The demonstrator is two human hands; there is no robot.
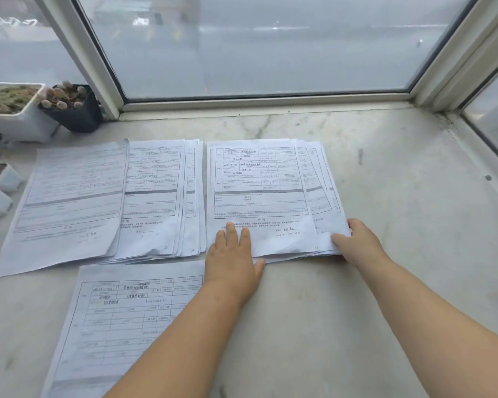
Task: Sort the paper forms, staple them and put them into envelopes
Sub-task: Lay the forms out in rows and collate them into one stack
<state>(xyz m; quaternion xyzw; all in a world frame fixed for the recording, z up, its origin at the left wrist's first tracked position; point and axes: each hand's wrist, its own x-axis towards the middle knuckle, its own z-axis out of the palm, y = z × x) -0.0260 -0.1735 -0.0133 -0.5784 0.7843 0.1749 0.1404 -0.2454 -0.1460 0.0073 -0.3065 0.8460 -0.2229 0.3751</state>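
Left edge: a white planter (pixel 15 110) and a black pot (pixel 72 110) of small succulents stand at the window corner on the marble sill (pixel 400 225). Further small white pots (pixel 0 179) run down the left margin, partly cut off.

Left stack of forms (pixel 112 196): several printed sheets fanned to the right, the top sheet skewed and overlapping the rest. Printed tables and a grey band are visible; the text is too small to read. Handwritten marks near the lower right corners of two sheets are not legible.

Single form (pixel 121 317): lies nearest the camera, below the left stack and apart from it, tilted. Handwritten entries fill its upper boxes; unreadable. The left forearm crosses its right edge.

Left hand (pixel 232 262): palm down, fingers straight and close together, pressed flat on the lower left corner of the right stack of forms (pixel 259 193). The thumb rests on the sill just beside the paper's near edge.

Right stack: sheets fanned to the right, sitting just beside the left stack with a narrow gap between. The top sheet carries handwriting in the table and a signature line near the bottom; none can be read.

Right hand (pixel 357 242): at the stack's lower right corner, thumb on top of the sheets and fingers curled around their right edge, pinching the corner. The forearm extends to the lower right.
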